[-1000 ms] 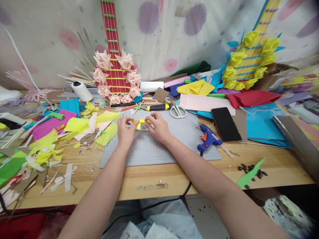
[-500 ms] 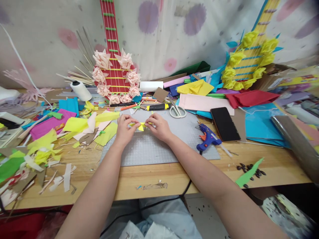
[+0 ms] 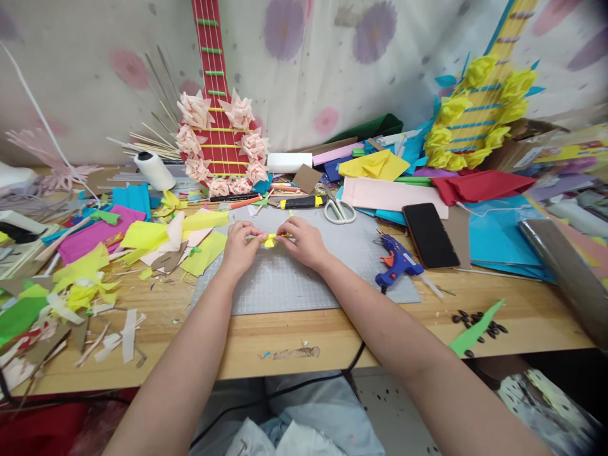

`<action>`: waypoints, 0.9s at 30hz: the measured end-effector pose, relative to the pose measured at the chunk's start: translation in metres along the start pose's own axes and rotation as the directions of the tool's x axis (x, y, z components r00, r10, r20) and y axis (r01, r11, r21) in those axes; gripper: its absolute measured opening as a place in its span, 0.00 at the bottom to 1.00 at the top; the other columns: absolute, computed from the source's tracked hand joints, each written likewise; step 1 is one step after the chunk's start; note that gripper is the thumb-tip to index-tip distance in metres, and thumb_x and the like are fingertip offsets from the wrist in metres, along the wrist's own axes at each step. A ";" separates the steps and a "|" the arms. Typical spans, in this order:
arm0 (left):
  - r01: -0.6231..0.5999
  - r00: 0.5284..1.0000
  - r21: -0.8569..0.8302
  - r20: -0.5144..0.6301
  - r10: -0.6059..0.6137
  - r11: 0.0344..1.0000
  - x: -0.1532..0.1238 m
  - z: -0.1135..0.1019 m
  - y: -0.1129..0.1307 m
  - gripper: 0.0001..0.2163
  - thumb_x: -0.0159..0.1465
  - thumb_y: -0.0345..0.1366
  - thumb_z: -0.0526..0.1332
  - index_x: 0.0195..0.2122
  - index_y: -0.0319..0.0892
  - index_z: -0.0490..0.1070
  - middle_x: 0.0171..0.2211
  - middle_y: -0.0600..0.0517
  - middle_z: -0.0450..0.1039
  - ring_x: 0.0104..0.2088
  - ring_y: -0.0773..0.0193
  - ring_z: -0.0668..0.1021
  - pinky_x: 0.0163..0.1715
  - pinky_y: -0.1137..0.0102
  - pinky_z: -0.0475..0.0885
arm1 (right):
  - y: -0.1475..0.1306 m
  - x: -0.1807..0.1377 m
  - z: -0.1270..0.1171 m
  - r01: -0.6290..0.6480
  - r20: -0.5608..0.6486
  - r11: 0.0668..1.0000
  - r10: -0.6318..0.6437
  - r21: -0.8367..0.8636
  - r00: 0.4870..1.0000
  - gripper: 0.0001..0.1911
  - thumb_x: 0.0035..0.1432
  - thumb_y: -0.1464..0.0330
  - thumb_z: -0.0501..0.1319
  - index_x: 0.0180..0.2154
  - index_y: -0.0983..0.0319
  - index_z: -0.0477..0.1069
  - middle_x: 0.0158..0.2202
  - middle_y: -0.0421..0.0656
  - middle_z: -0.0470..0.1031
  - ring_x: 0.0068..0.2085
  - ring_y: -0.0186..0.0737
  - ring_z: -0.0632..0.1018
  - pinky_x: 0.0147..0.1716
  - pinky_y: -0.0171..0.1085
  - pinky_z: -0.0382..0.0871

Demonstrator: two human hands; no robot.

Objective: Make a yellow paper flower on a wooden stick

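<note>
Across the counter (image 3: 285, 332) lay a grey mat (image 3: 285, 290). Over it, the left grip (image 3: 239, 248) and right grip (image 3: 304, 241) pinched yellow paper (image 3: 270, 242) between them, probably to steady it; a glue gun (image 3: 398, 261) sat right of both, seemingly within reach.

Soft bright light, faint shadows; side edges stretched, blurred

From my remote seat I see, beyond the fingers (image 3: 255, 241) and leftward, a red guitar (image 3: 221, 152) ringed with pink flowers and a white spool (image 3: 154, 171); right of them, a phone (image 3: 430, 235) lies flat.
</note>
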State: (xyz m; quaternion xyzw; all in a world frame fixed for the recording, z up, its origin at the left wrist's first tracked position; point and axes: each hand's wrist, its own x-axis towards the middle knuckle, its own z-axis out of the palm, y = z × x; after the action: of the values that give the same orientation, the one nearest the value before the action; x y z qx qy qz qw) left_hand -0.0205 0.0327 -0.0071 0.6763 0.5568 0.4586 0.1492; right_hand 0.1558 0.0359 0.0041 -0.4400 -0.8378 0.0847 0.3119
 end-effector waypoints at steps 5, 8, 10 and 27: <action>-0.001 1.000 -0.015 0.010 0.001 1.000 0.000 0.001 -0.003 0.03 0.51 0.34 0.62 0.23 0.42 0.71 0.31 0.51 0.67 0.38 0.61 0.70 0.43 0.64 0.63 | 0.000 0.001 0.001 0.008 0.001 1.000 -0.008 -0.006 1.000 0.08 0.57 0.65 0.54 0.33 0.60 0.68 0.35 0.42 0.70 0.39 0.36 0.68 0.37 0.34 0.58; 0.012 1.000 -0.019 0.020 -0.012 1.000 0.000 0.002 -0.004 0.03 0.51 0.35 0.62 0.23 0.42 0.72 0.31 0.51 0.67 0.38 0.62 0.70 0.44 0.65 0.63 | -0.001 0.001 0.001 0.006 0.007 1.000 -0.006 -0.019 1.000 0.07 0.57 0.66 0.54 0.32 0.61 0.68 0.34 0.42 0.70 0.38 0.36 0.68 0.36 0.34 0.58; 0.036 0.999 -0.027 0.014 -0.035 0.999 0.000 0.003 -0.005 0.04 0.51 0.36 0.63 0.24 0.42 0.72 0.31 0.52 0.67 0.38 0.62 0.70 0.44 0.65 0.63 | -0.001 0.001 0.001 0.002 0.000 1.000 -0.002 -0.027 1.000 0.06 0.56 0.66 0.55 0.31 0.61 0.68 0.33 0.42 0.69 0.38 0.36 0.68 0.35 0.34 0.58; 0.046 0.999 -0.102 0.029 -0.043 0.994 0.001 0.003 -0.005 0.03 0.50 0.35 0.62 0.23 0.42 0.71 0.30 0.52 0.67 0.36 0.63 0.70 0.43 0.65 0.63 | -0.002 0.003 0.003 -0.026 0.001 0.999 0.026 -0.027 1.000 0.09 0.56 0.64 0.55 0.30 0.61 0.69 0.32 0.42 0.71 0.36 0.35 0.68 0.33 0.34 0.56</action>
State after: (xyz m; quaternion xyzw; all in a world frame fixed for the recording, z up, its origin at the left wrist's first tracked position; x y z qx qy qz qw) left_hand -0.0207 0.0359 -0.0118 0.6614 0.5453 0.4741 0.2014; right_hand 0.1511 0.0372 0.0037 -0.4550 -0.8333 0.0778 0.3042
